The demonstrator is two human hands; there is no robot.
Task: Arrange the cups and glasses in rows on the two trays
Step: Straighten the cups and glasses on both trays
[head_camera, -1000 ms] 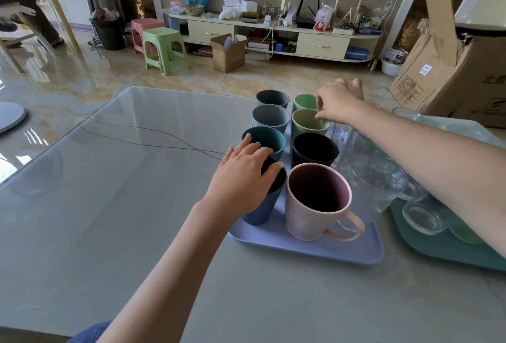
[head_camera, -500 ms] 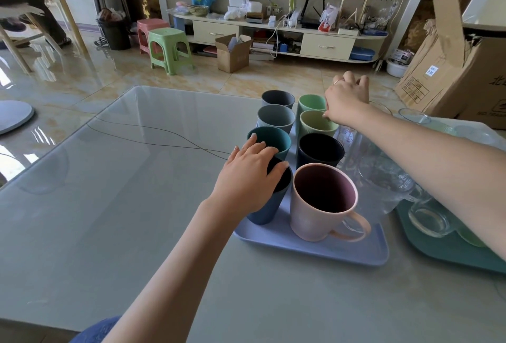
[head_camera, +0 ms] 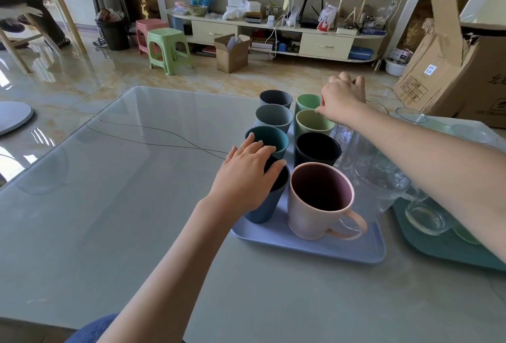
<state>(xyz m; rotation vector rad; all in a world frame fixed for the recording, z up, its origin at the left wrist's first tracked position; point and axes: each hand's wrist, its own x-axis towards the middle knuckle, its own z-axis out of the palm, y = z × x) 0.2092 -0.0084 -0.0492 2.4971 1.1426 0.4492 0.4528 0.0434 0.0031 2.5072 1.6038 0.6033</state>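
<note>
Presently catalogued, largest first. Bench (head_camera: 123,205): glass-topped, pale grey-green, carrying both trays. Green tray (head_camera: 449,247): near right, holding clear glass mugs, partly hidden behind the right forearm. Blue tray (head_camera: 309,247): just left of the green tray, carrying two rows of cups running near to far. Glass pitcher (head_camera: 377,178): clear, standing on the right part of the blue tray, beside the right row. Pink mug (head_camera: 320,200): nearest in the right row, handle pointing near right. Black cup (head_camera: 317,151): next behind the pink mug. Yellow-green cup (head_camera: 312,123): behind the black cup. Light green cup (head_camera: 306,101): farthest in the right row. Blue cup (head_camera: 262,205): nearest in the left row, rim covered by the left hand. Teal cup (head_camera: 269,140): behind the blue cup. Grey cup (head_camera: 273,116): behind the teal cup. Dark grey cup (head_camera: 275,97): farthest in the left row. Left hand (head_camera: 246,178): fingers curled over the top of the blue cup, gripping it. Right hand (head_camera: 342,99): reaching far; its fingers pinch the rim of the yellow-green cup.
</note>
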